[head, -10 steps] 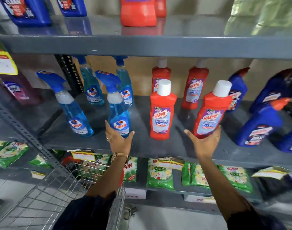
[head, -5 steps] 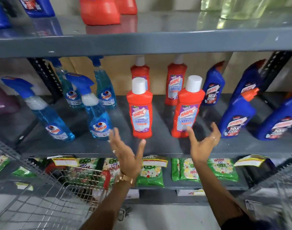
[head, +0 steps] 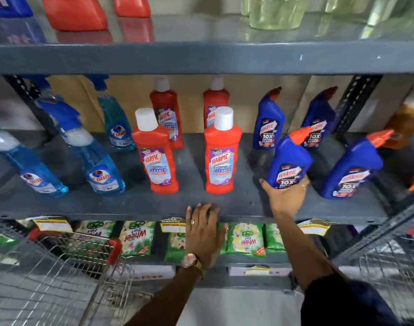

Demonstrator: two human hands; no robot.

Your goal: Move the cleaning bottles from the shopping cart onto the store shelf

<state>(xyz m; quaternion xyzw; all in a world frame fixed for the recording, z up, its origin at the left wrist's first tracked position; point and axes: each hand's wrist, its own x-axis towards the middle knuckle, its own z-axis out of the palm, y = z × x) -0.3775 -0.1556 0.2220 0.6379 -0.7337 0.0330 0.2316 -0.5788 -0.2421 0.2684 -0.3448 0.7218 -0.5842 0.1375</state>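
Grey store shelf (head: 224,208) carries upright cleaning bottles on its middle board. Wire shopping cart (head: 48,267) stands below the shelf's left front. On the board, two red Harpic bottles (head: 218,158) stand centre. Right hand (head: 287,198) grips the base of a tilted blue Harpic bottle (head: 289,161) right of them. Left hand (head: 203,234), fingers spread flat, holding nothing, rests at the shelf's front edge.

Four red bottles (head: 218,151), four blue bottles (head: 288,161), four spray bottles (head: 102,170).

Bottles around my cart

On the shelf (head: 224,205) above my cart (head: 60,274): spray bottles (head: 102,170) left, cleaner bottles (head: 218,161) middle, toilet cleaners (head: 351,170) right.
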